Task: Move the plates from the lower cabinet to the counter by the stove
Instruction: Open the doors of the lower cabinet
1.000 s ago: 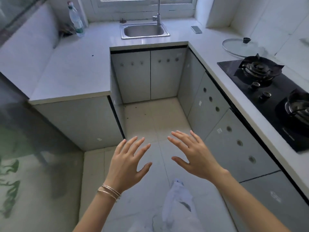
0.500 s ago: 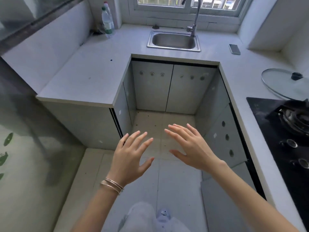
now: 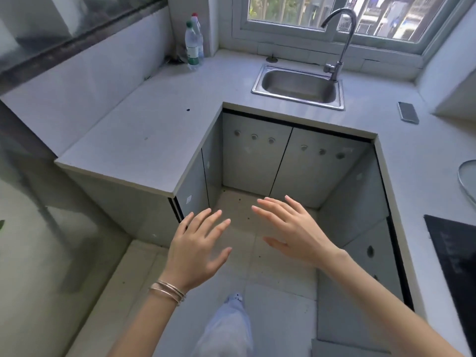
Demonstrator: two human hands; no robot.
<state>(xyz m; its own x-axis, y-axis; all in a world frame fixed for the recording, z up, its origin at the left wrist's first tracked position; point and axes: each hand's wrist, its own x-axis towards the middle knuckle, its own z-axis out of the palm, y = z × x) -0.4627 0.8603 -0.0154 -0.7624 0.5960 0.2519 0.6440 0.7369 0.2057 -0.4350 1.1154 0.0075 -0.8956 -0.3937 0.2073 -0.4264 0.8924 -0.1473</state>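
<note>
- Plates: I see none from the head camera and cannot tell where they are. The two lower cabinet doors [image 3: 257, 161] under the sink are closed, beyond my fingertips.
- Left hand [image 3: 195, 253]: it hangs in the air over the tiled floor [image 3: 239, 210], back up, palm down. Its fingers [image 3: 211, 216] are straight and spread wide, the thumb splayed toward the other hand. It holds nothing and touches nothing.
- Right hand [image 3: 296, 235]: it is level with the left and just beside it, the two apart. It is tilted so that its thumb edge drops lowest. Its fingers [image 3: 273, 203] are straight, loosely fanned and point toward the left cabinet run. It grips nothing.
- Both forearms come up from the bottom edge and lean toward each other. Thin metal bangles [image 3: 168, 291] ring the left wrist.
- Below the wrists are a pale trouser leg [image 3: 226, 328] and a shoe tip [image 3: 235, 297].
- To the right of the right hand's fingers runs another bank of cabinet doors [image 3: 360, 215] with round holes. Above it is the counter [image 3: 412, 176], bare at that stretch.
- The black stove top [image 3: 453, 253] sits at the right edge of that counter. A glass lid [image 3: 467, 181] lies past it.
- Far beyond the fingertips are the steel sink [image 3: 296, 86] with its curved faucet [image 3: 340, 34], a phone [image 3: 408, 112] lying flat to the sink's right, and two plastic bottles [image 3: 192, 42] standing in the left corner.
</note>
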